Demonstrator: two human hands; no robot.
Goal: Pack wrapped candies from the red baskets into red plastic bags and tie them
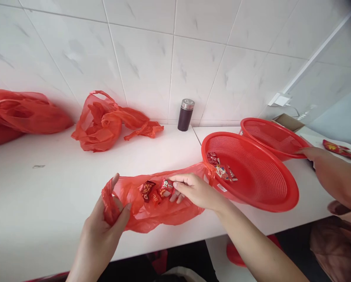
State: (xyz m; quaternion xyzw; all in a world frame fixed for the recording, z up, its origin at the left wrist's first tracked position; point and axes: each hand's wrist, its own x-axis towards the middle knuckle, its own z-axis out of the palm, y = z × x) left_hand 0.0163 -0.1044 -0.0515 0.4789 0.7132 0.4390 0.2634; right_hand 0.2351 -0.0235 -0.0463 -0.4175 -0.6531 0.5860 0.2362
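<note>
My left hand [109, 217] is closed round the gathered end of a thin red plastic bag [147, 221], which lies spread on the white table. My right hand [193, 190] is over the bag, thumb and fingers pinching a small red candy packet [166, 187]. Beside that packet, a dark red wrapped snack [148, 190] and a bright red one [155, 197] rest on the bag. The bag's far right end touches a red perforated basket [251, 172]. Several small packets [223, 172] lie inside the basket on its left side.
Crumpled red bags [100, 125] lie near the tiled wall, with a bigger red bundle [31, 113] farther left. A dark thermos [186, 114] stands against the wall. At right, another person's hand [313, 154] touches a second red basket [272, 135]. The table's front edge runs close below my hands.
</note>
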